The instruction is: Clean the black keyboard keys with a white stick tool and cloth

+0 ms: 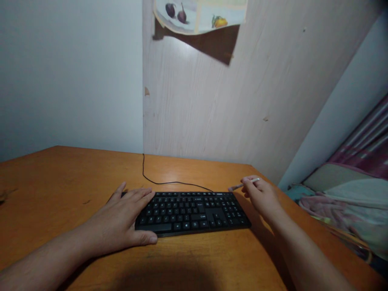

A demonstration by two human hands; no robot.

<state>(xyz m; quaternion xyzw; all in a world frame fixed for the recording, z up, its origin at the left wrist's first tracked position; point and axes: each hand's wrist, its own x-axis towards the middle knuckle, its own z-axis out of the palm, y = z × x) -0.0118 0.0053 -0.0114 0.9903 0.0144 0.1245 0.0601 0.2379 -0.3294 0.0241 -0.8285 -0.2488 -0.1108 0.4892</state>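
Observation:
A black keyboard [194, 212] lies on the orange wooden table [60, 178], its thin black cable [157, 182] running back toward the wall. My left hand [121, 220] lies flat over the keyboard's left end, fingers stretched out and thumb along the front edge. My right hand [262, 196] hovers at the keyboard's far right corner, fingers pinched on a thin white stick [244, 185], like a cotton swab, whose tip points left above the top row of keys.
A pale wood panel [212, 101] rises behind the table with a curling fruit poster [200, 14] at the top. Bedding and a striped cloth [348, 194] lie beyond the table's right edge. A white wall stands at back left.

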